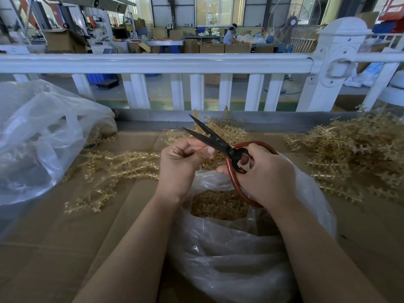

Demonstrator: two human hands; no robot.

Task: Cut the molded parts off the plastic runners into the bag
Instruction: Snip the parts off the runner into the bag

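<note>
My right hand (265, 174) grips the red handles of black-bladed scissors (209, 136), whose blades stand apart and point up and left. My left hand (183, 159) is curled just left of the blades, fingers pinched together; what it pinches is too small to make out. Both hands hover over a clear plastic bag (231, 254) whose mouth shows a heap of small tan cut parts (218, 206). Tan plastic runners (118, 169) with parts attached lie spread on the cardboard to the left and behind the hands.
A big heap of runners (354, 154) sits at the right. A large crumpled clear bag (37, 136) bulges at the left. Cardboard (54, 248) covers the table. A white railing (175, 62) runs across behind the table's metal edge, with a workshop and a seated person beyond.
</note>
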